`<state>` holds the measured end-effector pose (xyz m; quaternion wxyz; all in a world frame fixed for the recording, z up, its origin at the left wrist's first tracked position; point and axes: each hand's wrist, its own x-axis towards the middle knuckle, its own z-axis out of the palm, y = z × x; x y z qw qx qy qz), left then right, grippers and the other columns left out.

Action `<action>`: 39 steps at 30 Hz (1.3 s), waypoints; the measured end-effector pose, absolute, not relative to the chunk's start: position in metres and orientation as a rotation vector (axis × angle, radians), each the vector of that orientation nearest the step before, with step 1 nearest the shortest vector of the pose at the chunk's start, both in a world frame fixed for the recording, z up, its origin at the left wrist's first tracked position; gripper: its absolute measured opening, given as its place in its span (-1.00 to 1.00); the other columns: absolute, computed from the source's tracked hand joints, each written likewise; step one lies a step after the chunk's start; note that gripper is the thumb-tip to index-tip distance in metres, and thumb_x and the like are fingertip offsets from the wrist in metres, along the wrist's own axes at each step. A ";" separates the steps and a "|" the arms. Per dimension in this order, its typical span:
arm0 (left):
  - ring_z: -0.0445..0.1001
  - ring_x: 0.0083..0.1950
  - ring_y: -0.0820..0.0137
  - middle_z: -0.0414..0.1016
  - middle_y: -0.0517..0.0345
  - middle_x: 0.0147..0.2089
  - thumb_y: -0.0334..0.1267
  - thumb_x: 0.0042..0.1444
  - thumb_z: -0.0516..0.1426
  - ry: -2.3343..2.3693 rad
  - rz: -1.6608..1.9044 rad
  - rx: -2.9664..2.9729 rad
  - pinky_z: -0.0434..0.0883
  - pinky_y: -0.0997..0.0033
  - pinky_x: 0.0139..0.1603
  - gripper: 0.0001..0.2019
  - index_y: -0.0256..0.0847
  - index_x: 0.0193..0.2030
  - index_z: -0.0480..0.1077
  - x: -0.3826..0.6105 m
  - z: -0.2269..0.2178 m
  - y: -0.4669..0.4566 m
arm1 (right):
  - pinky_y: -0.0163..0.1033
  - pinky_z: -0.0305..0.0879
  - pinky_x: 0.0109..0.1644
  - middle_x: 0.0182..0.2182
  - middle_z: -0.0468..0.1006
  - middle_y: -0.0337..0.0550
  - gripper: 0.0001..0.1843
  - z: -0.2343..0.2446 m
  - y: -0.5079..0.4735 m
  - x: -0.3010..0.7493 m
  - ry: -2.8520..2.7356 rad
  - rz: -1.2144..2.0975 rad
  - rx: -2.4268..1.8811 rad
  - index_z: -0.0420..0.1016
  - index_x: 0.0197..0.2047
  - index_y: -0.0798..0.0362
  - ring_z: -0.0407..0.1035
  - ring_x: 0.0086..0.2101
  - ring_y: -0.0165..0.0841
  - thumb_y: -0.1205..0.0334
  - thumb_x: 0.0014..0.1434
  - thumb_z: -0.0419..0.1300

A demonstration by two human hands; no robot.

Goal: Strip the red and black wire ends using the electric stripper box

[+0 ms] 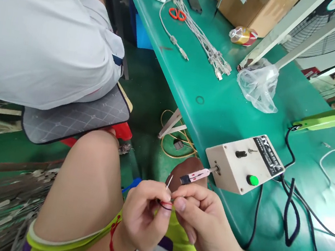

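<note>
In front of my lap my left hand [147, 213] pinches thin wires [165, 204], reddish and dark, between thumb and finger. A short pale wire end [169, 182] sticks up above that thumb. My right hand [201, 213] meets it from the right, its thumb and forefinger closed on the same wires; their tips hide the exact grip. Just above my right hand, a pink-and-black clamp [194, 176] juts from the shaft of a beige control box [230, 169]. On the box are a black knob [240, 154] and a green button [253, 180].
A green table [189, 86] carries a bundle of grey USB cables [204, 42], orange-handled scissors [177, 14], a plastic bag [259, 85], a bottle [243, 36] and a carton [257, 8]. Black cords [290, 221] run right of the box. A seated person [51, 35] is at left.
</note>
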<state>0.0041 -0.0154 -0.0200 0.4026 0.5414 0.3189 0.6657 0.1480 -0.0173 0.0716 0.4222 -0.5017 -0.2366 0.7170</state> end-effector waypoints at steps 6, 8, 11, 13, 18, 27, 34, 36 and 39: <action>0.43 -0.42 0.47 0.39 0.32 -0.35 -0.24 0.57 0.23 0.664 1.679 1.217 0.54 0.50 -0.32 -0.90 -0.09 0.14 0.49 0.006 -0.012 -0.010 | -0.44 -0.18 -0.62 -0.70 0.30 -0.45 -0.75 0.072 -0.016 0.150 -0.597 1.820 -1.242 0.86 -0.25 -0.01 -0.03 -0.69 -0.63 0.00 0.27 0.67; 0.36 -0.45 0.49 0.34 0.36 -0.41 -0.23 0.59 0.23 0.602 1.664 1.197 0.51 0.51 -0.32 -0.95 -0.09 0.09 0.49 0.006 -0.008 -0.008 | -0.44 -0.19 -0.62 -0.70 0.31 -0.45 -0.74 0.071 -0.016 0.151 -0.589 1.826 -1.226 0.86 -0.26 -0.01 -0.03 -0.70 -0.63 0.00 0.27 0.67; 0.30 -0.47 0.51 0.33 0.38 -0.42 -0.21 0.59 0.24 0.557 1.637 1.170 0.47 0.53 -0.33 -0.95 -0.08 0.04 0.48 0.006 -0.005 -0.005 | -0.44 -0.19 -0.62 -0.70 0.31 -0.45 -0.75 0.072 -0.016 0.152 -0.558 1.838 -1.219 0.86 -0.27 -0.01 -0.04 -0.70 -0.64 0.01 0.26 0.68; 0.29 -0.47 0.51 0.35 0.38 -0.41 -0.21 0.60 0.24 0.529 1.619 1.160 0.46 0.52 -0.33 -0.95 -0.07 0.06 0.48 0.006 -0.004 -0.004 | -0.43 -0.19 -0.60 -0.70 0.32 -0.45 -0.75 0.073 -0.015 0.152 -0.546 1.846 -1.224 0.86 -0.27 -0.01 -0.04 -0.70 -0.64 0.01 0.25 0.68; 0.32 -0.49 0.53 0.37 0.39 -0.38 -0.24 0.60 0.23 0.489 1.626 1.148 0.42 0.54 -0.39 -0.91 -0.03 0.15 0.45 0.007 -0.006 -0.003 | -0.41 -0.18 -0.58 -0.73 0.32 -0.46 -0.73 0.074 -0.012 0.153 -0.540 1.859 -1.225 0.85 -0.29 -0.01 -0.06 -0.70 -0.64 0.00 0.24 0.69; 0.28 -0.54 0.56 0.30 0.38 -0.43 -0.17 0.58 0.24 0.596 1.590 1.240 0.36 0.58 -0.47 -0.86 -0.10 -0.07 0.45 0.006 -0.003 -0.003 | -0.39 -0.24 -0.57 -0.70 0.39 -0.42 -0.71 0.072 -0.012 0.154 -0.494 1.874 -1.236 0.83 -0.28 0.03 -0.06 -0.69 -0.64 0.01 0.21 0.70; 0.29 -0.56 0.52 0.35 0.33 -0.47 -0.14 0.56 0.25 0.654 1.584 1.302 0.32 0.55 -0.53 -0.81 -0.10 -0.15 0.46 0.005 0.004 0.001 | -0.37 -0.26 -0.58 -0.64 0.47 -0.37 -0.67 0.076 -0.011 0.153 -0.470 1.874 -1.233 0.80 -0.32 0.05 -0.08 -0.68 -0.63 0.01 0.17 0.71; 0.29 -0.56 0.51 0.39 0.31 -0.48 -0.14 0.55 0.25 0.654 1.579 1.311 0.31 0.55 -0.54 -0.79 -0.09 -0.17 0.45 0.005 0.006 0.001 | -0.35 -0.26 -0.57 -0.62 0.51 -0.35 -0.66 0.076 -0.011 0.153 -0.469 1.876 -1.238 0.80 -0.31 0.06 -0.06 -0.68 -0.62 0.00 0.17 0.71; 0.31 -0.58 0.50 0.45 0.30 -0.51 -0.18 0.53 0.25 0.662 1.580 1.351 0.38 0.50 -0.49 -0.81 -0.08 -0.19 0.45 0.005 0.007 0.002 | -0.33 -0.19 -0.50 -0.69 0.42 -0.39 -0.61 0.075 -0.012 0.156 -0.477 1.868 -1.271 0.79 -0.31 0.07 -0.05 -0.66 -0.59 -0.08 0.20 0.69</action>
